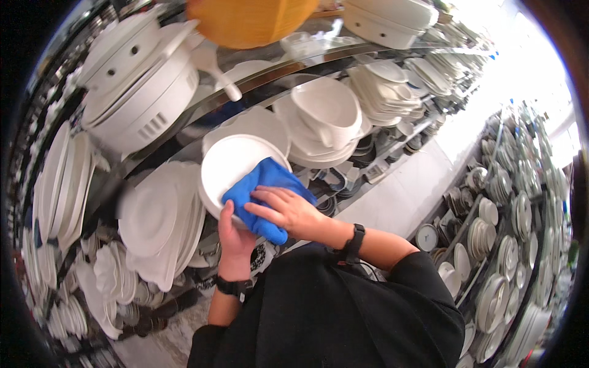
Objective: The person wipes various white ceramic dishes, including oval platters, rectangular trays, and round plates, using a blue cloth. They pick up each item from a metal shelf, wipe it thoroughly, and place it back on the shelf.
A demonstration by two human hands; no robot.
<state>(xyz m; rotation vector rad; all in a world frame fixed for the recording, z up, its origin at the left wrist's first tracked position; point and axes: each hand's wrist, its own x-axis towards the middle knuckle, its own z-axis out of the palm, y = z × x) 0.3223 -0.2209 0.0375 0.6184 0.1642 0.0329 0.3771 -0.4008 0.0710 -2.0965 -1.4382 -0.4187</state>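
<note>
A round white bowl point(225, 161) is tilted in front of my body, its inside facing up towards me. My left hand point(235, 234) grips its near rim, the thumb lying along the edge. A blue cloth point(262, 184) covers the right part of the bowl and hangs over its near side. My right hand point(287, 211) presses on the cloth with its fingers bent and holds it against the bowl. Behind the bowl lies a wide white dish point(257, 124) with a wavy rim.
Shelves hold stacked white plates point(149, 207), a deep white bowl point(322, 106) on plates, and white lidded pots point(142, 106). A large orange-yellow vessel point(253, 20) stands above. Right of the pale aisle floor point(395, 193), another rack carries many dishes point(481, 234).
</note>
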